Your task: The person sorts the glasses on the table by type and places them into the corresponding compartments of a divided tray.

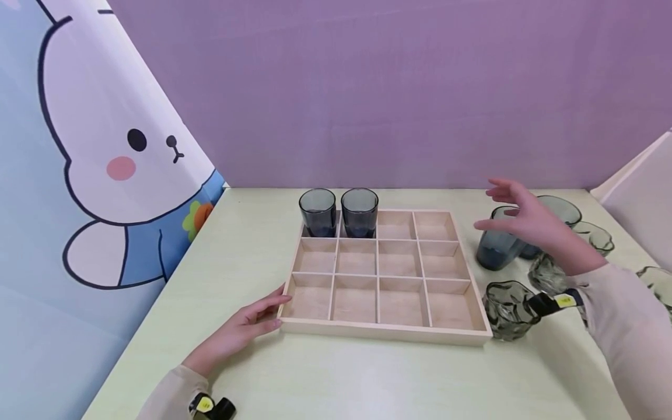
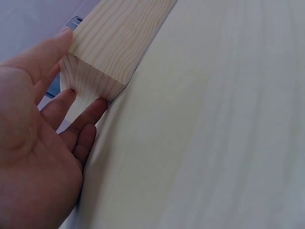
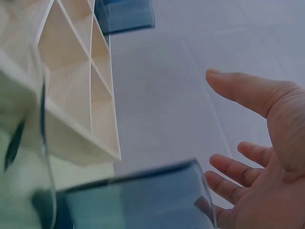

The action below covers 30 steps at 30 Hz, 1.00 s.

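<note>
A pale wooden tray (image 1: pixel 385 333), divided into compartments, lies on the table. Two dark grey-blue glasses, a left one (image 1: pixel 318 216) and a right one (image 1: pixel 359 214), stand upright in its back row at the left. My left hand (image 1: pixel 245 324) touches the tray's front left corner; in the left wrist view its thumb and fingertips rest against the wood (image 2: pixel 95 78). Spread above the right side, my right hand (image 1: pixel 535 219) holds nothing. It partly covers a smoky blue glass (image 1: pixel 496 248), whose rim (image 3: pixel 202 186) shows close to its fingers in the right wrist view.
Beside the tray's right edge stands a wavy grey glass (image 1: pixel 509 312). Behind the right forearm are another blue glass (image 1: pixel 562 207) and further wavy glasses (image 1: pixel 598 236), partly hidden. A purple backdrop (image 1: pixel 367 93) rises at the table's far edge.
</note>
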### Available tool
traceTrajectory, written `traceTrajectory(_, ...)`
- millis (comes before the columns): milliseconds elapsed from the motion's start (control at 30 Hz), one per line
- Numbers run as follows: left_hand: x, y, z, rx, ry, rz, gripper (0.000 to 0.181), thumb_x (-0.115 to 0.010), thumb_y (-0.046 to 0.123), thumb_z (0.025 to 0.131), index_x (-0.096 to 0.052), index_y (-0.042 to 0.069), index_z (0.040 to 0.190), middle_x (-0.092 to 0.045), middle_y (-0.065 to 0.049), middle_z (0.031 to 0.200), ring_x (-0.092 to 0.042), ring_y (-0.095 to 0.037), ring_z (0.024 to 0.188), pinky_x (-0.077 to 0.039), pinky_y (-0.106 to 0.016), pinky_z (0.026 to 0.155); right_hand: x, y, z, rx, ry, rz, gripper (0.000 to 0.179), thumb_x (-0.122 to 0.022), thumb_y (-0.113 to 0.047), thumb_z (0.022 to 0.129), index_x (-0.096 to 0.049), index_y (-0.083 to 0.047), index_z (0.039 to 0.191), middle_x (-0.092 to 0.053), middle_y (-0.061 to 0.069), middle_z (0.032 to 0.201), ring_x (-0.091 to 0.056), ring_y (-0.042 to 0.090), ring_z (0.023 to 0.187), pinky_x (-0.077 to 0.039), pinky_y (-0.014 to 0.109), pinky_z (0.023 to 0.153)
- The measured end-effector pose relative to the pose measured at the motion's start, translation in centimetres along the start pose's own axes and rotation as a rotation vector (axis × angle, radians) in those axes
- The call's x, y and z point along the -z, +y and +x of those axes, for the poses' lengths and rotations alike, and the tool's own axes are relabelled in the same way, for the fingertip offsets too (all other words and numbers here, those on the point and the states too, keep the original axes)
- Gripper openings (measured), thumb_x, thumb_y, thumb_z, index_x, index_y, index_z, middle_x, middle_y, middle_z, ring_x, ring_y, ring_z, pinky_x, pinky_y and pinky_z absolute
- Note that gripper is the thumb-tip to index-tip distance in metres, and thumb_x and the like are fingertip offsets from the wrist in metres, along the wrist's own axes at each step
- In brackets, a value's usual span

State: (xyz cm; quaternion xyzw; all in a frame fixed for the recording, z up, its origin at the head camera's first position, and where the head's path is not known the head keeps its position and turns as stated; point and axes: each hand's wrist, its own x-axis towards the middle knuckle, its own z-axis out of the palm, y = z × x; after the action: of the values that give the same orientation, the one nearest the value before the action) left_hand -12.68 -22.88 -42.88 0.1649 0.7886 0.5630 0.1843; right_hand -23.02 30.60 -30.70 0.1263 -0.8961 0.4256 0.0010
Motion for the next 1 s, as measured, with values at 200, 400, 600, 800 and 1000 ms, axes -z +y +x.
traceTrajectory(200, -0.1, -0.2, 0.0, -0.014, -0.002, -0.001, 0.049, -0.061, 0.018, 0.1, -0.049, 0.008, 0.146, -0.015, -0.013, 0.164, -0.016, -0.04, 0.148, -0.027, -0.009, 0.102, 1.0, 1.4, -1.5, -0.031, 0.054, -0.026, 0.094, -0.077, -0.016, 0.089, -0.015, -0.004, 0.158, -0.037, 0.024, 0.148, -0.033, 0.044, 0.136, -0.035, 0.016, 0.096)
traceTrajectory(400, 0.0, -0.1, 0.0, -0.023, -0.007, -0.002, 0.049, -0.061, 0.017, 0.1, -0.049, 0.008, 0.147, -0.014, -0.014, 0.164, -0.015, -0.041, 0.147, -0.026, -0.009, 0.102, 1.8, 2.2, -3.0, -0.071, 0.136, -0.046, 0.092, -0.077, -0.023, 0.089, -0.018, -0.013, 0.16, -0.042, 0.008, 0.143, -0.036, 0.039, 0.134, -0.037, 0.013, 0.09)
traceTrajectory(600, 0.0, 0.0, 0.0, -0.032, -0.007, -0.01, 0.049, -0.061, 0.015, 0.1, -0.049, 0.006, 0.146, -0.014, -0.015, 0.164, -0.016, -0.042, 0.147, -0.026, -0.009, 0.102, 2.1, 3.1, -4.0, -0.075, 0.163, -0.041, 0.091, -0.077, -0.02, 0.09, -0.019, -0.01, 0.159, -0.043, 0.005, 0.139, -0.036, 0.042, 0.134, -0.034, 0.003, 0.086)
traceTrajectory(800, 0.0, 0.0, 0.0, -0.036, -0.006, -0.011, 0.049, -0.061, 0.015, 0.1, -0.049, 0.006, 0.146, -0.014, -0.015, 0.164, -0.016, -0.042, 0.147, -0.027, -0.009, 0.102, 1.7, 3.8, -4.4, -0.063, 0.12, -0.049, 0.092, -0.075, -0.015, 0.091, -0.013, 0.0, 0.157, -0.033, 0.033, 0.149, -0.033, 0.054, 0.132, -0.034, 0.004, 0.09)
traceTrajectory(1000, 0.0, -0.1, 0.0, -0.032, -0.005, -0.011, 0.049, -0.061, 0.016, 0.1, -0.049, 0.007, 0.146, -0.014, -0.015, 0.164, -0.017, -0.042, 0.147, -0.027, -0.009, 0.102, 1.2, 3.7, -4.1, -0.042, 0.132, -0.049, 0.091, -0.075, -0.014, 0.09, -0.015, 0.002, 0.157, -0.035, 0.032, 0.146, -0.033, 0.053, 0.132, -0.035, 0.014, 0.102)
